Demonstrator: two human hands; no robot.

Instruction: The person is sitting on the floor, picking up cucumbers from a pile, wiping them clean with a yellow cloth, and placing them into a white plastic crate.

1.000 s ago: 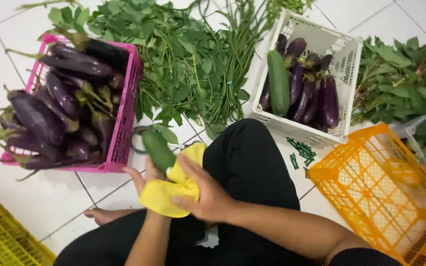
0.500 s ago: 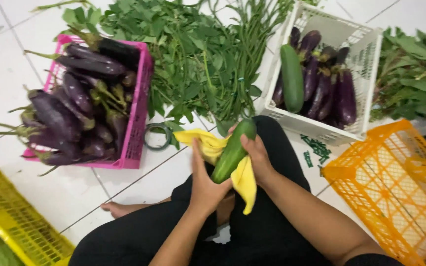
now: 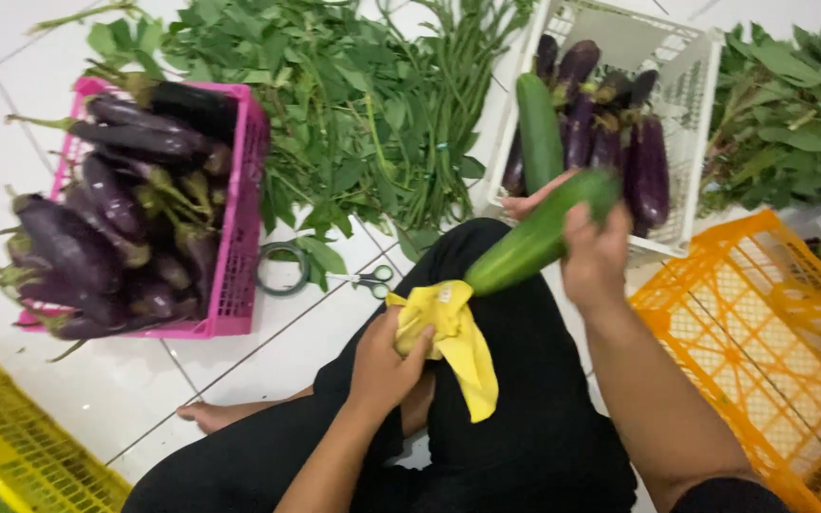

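Since the earlier frames the cucumber (image 3: 536, 236) has left the cloth and swung up and to the right, toward the white crate; the cloth has dropped back to the lap.

At far left sits a yellow slatted crate (image 3: 21, 446), then a pink mesh basket (image 3: 239, 228) heaped with glossy, dark purple aubergines (image 3: 78, 252) on long stalks. A ring of tape (image 3: 284, 269) and small scissors (image 3: 372, 278) lie on the white tiled floor beside a pile of leafy greens (image 3: 353, 104). The left hand (image 3: 387, 366) is closed round a crumpled yellow cloth (image 3: 453, 337) (soft, hanging in a loose fold) over the black-trousered knee. The right hand (image 3: 596, 252) is clamped on the smooth green cucumber, tilted, its upper end near the white lattice crate (image 3: 686, 123) holding more aubergines and another cucumber. An orange plastic grid crate (image 3: 762, 332) stands at right.
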